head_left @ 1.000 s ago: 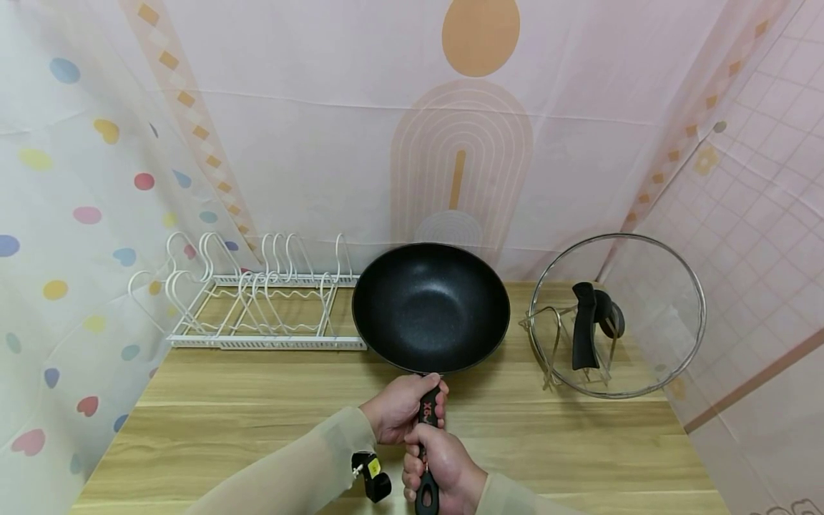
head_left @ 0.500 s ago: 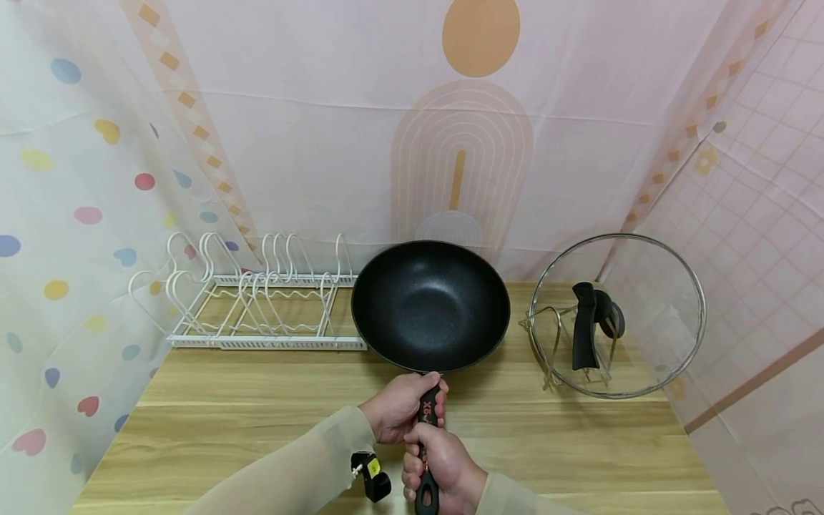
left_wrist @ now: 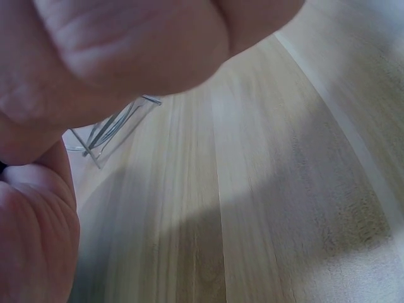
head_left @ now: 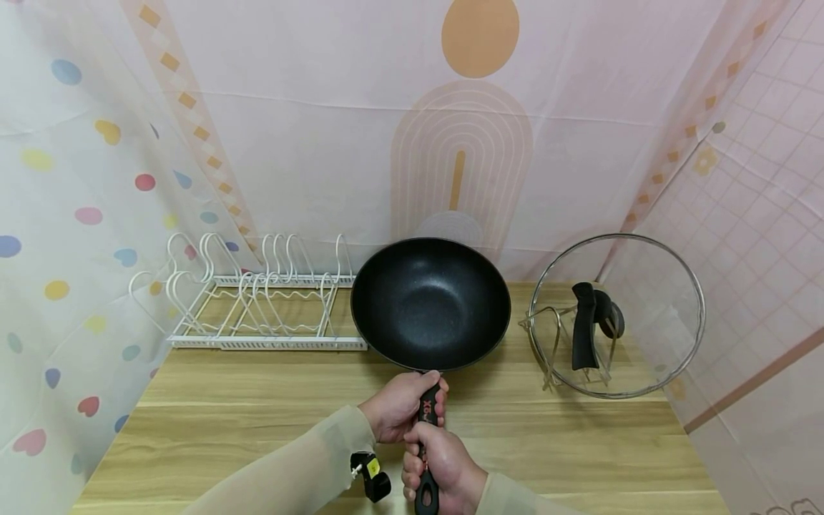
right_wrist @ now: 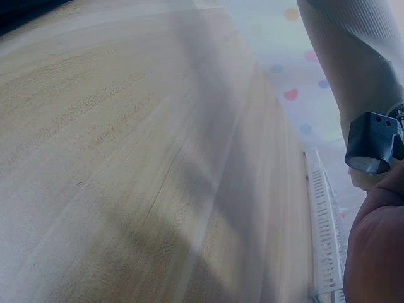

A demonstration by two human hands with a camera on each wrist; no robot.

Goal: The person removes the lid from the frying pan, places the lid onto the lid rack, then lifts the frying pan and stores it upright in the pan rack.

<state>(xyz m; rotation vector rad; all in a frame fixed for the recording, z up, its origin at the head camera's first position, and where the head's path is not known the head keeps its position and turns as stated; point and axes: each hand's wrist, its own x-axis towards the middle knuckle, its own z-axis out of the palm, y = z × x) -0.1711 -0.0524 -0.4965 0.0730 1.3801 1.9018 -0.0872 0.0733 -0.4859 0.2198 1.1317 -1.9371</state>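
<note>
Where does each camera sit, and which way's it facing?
Head: on the head, facing forward and down at the black wok; left hand, right hand and sleeves show.
Left wrist: on that wrist, looking past the left hand to tabletop and wire stand.
Right wrist: on that wrist, facing tabletop and white rack; left sleeve and part of a hand show.
Shared: head and right wrist show the rack.

The person wore long beige sleeves, the left sleeve (head_left: 290, 465) and right sleeve (head_left: 521, 496) both reaching the wrists; close up, the left one showed fine ribbing. At the left wrist was a black wrist camera (head_left: 376, 483) with a yellow sticker (head_left: 373, 468), a small silvery fitting (head_left: 357, 471) and two small round holes (right_wrist: 382, 119).
</note>
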